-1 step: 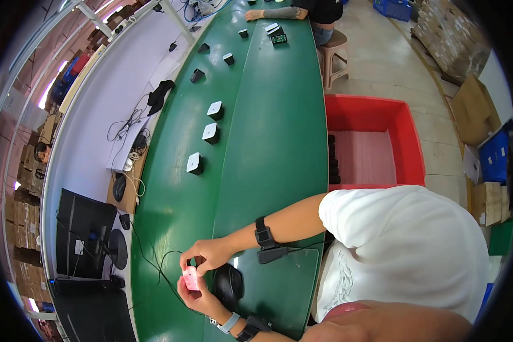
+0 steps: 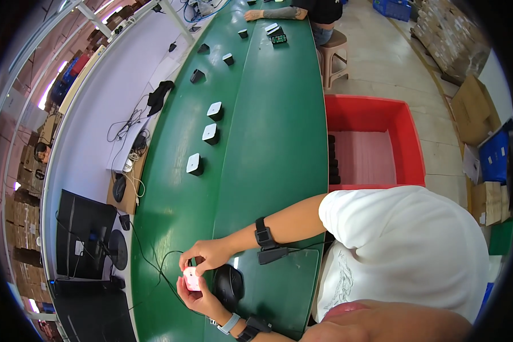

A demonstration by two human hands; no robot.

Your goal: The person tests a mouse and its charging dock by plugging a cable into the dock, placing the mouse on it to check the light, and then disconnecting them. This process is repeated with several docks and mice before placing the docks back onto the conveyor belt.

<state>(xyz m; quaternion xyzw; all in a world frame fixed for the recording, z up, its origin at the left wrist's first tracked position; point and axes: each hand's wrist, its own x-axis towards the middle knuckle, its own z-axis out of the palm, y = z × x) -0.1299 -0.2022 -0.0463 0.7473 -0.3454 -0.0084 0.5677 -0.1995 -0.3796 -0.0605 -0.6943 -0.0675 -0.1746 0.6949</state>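
A small box with rounded corners is held between both hands, its pale face lit pinkish red. My right hand, the upper one in the picture, pinches its top edge with bent fingers. From below, my left hand grips the other end between thumb and fingers. Close beside the hands is a black rounded thing like a computer mouse. A dark cable runs over the green table towards the hands; whether it joins the box is hidden.
Several white-topped black boxes stand farther up the table. Dark monitors and another mouse line the left side. A red bin sits against the table's right edge. At the far end rests another person's forearm.
The small box has shifted and tilted very slightly between my fingers, showing a little more of its lit face. Both hands have hardly moved.
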